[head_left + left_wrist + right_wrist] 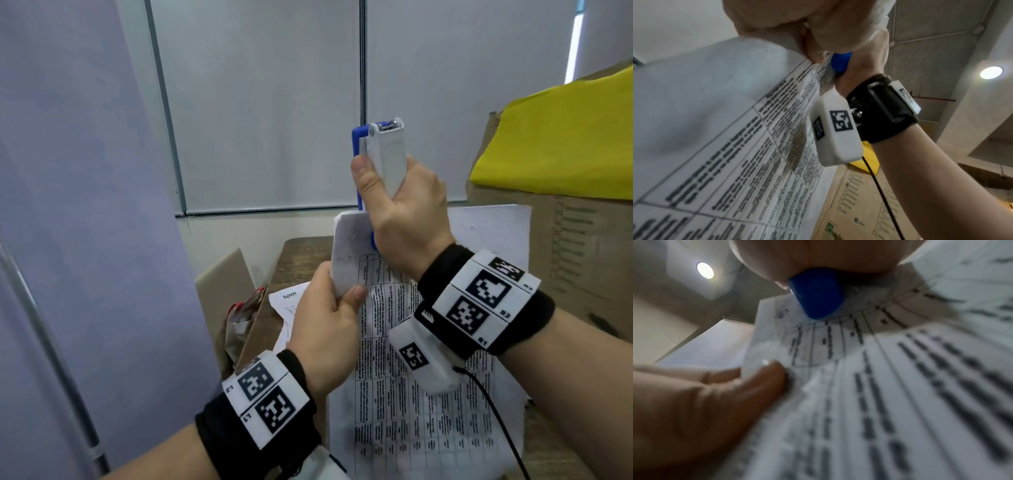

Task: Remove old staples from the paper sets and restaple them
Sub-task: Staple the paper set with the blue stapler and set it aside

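My right hand [394,205] grips a white and blue stapler [383,150] held upright, hinge end up, its blue nose [816,295] down on the top left corner of a printed paper set [411,394]. My left hand [329,315] pinches the folded-over corner of that set [346,253] just below the stapler, thumb [764,379] on the printed side. The paper set is lifted off the table and tilted towards me. In the left wrist view the blue stapler tip [839,63] shows between paper [735,146] and my right wrist. Any staple is hidden.
More white sheets [287,305] lie on the wooden table [301,257] behind my left hand. A cardboard box [575,253] with a yellow cover [561,137] stands at the right. A brown bag with red scraps [239,318] sits left of the table.
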Demonstrator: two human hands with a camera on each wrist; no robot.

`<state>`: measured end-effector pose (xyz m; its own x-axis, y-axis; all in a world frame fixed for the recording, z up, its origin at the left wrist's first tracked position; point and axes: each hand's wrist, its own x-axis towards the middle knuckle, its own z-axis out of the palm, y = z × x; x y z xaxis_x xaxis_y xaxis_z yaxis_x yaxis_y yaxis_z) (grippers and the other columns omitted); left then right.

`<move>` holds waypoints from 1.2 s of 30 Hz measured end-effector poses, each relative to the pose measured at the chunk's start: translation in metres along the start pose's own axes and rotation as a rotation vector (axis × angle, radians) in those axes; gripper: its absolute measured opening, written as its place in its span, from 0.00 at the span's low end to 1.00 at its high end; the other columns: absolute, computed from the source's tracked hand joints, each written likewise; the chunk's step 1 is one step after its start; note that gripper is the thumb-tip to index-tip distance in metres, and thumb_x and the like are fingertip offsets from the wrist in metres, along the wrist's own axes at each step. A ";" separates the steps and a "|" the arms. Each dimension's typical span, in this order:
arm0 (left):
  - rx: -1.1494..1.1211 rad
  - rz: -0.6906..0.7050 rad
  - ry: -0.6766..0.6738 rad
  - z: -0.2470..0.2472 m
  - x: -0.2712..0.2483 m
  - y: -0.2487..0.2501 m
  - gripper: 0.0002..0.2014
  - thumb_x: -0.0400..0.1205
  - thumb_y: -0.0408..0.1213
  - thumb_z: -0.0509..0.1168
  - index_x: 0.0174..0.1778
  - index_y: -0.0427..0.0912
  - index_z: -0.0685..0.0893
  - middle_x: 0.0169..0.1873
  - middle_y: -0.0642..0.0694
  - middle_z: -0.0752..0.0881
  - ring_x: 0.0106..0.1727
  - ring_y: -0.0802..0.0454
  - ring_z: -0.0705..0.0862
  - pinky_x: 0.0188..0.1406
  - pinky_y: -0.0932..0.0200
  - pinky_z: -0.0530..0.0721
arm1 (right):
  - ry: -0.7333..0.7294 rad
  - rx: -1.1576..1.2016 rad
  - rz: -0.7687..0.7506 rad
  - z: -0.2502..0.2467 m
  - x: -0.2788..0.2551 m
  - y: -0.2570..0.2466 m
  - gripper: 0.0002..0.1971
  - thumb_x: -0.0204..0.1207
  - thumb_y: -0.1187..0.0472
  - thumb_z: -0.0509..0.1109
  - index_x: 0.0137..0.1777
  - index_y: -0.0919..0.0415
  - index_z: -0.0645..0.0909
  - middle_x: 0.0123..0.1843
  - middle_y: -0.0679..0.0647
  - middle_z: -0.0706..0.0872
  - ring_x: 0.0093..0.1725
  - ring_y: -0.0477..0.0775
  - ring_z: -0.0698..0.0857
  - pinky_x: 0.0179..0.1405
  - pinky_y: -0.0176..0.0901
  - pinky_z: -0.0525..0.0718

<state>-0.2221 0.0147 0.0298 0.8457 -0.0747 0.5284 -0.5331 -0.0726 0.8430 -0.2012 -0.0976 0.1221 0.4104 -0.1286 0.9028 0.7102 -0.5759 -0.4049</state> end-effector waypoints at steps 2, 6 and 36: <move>-0.004 -0.073 0.014 -0.001 0.006 -0.005 0.10 0.85 0.36 0.63 0.61 0.44 0.81 0.54 0.48 0.90 0.57 0.51 0.88 0.61 0.42 0.85 | -0.081 0.011 0.065 0.004 0.002 0.004 0.20 0.75 0.35 0.60 0.32 0.49 0.70 0.27 0.44 0.76 0.30 0.50 0.77 0.34 0.45 0.72; -0.018 -0.234 0.048 -0.005 0.017 -0.019 0.09 0.86 0.32 0.62 0.61 0.42 0.81 0.52 0.42 0.90 0.54 0.42 0.89 0.57 0.36 0.87 | -0.182 0.103 0.231 0.015 -0.001 0.017 0.23 0.69 0.30 0.58 0.35 0.50 0.76 0.31 0.43 0.80 0.36 0.52 0.80 0.47 0.58 0.81; -0.330 -0.541 0.052 -0.032 0.074 -0.098 0.14 0.89 0.34 0.57 0.67 0.35 0.81 0.58 0.37 0.89 0.58 0.38 0.88 0.64 0.38 0.82 | -0.384 0.235 0.966 -0.037 -0.089 0.134 0.30 0.69 0.40 0.70 0.54 0.69 0.84 0.55 0.73 0.86 0.47 0.68 0.87 0.50 0.57 0.82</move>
<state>-0.1065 0.0483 -0.0102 0.9978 -0.0643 0.0165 -0.0016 0.2249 0.9744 -0.1638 -0.1932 -0.0069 0.9825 -0.1609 0.0942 0.0628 -0.1903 -0.9797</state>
